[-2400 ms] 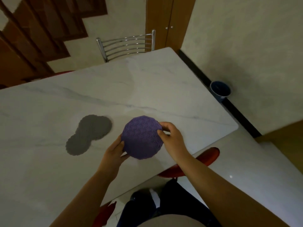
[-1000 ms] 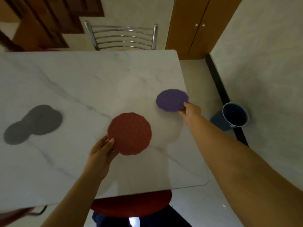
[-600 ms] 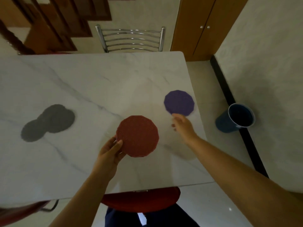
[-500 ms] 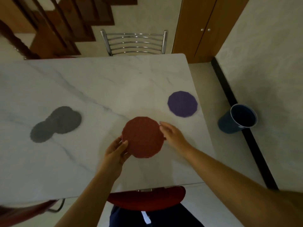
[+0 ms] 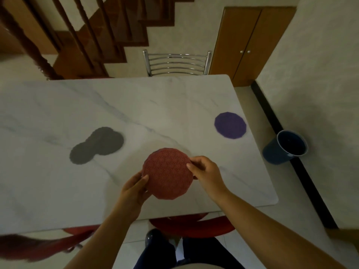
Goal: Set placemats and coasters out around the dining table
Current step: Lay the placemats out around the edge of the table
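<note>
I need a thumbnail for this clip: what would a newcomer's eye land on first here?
The red coaster, pinched at its edges by the left hand and right hand above the near side of the table. Then the purple coaster lying flat near the right edge, and the overlapping grey mats to the left.

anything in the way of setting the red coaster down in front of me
Nothing visible: bare marble table lies under the red coaster; the grey coasters sit left and the purple coaster right, both apart.

Both arms reach forward — left grip [image 5: 134, 188] and right grip [image 5: 206, 171] pinching.
</note>
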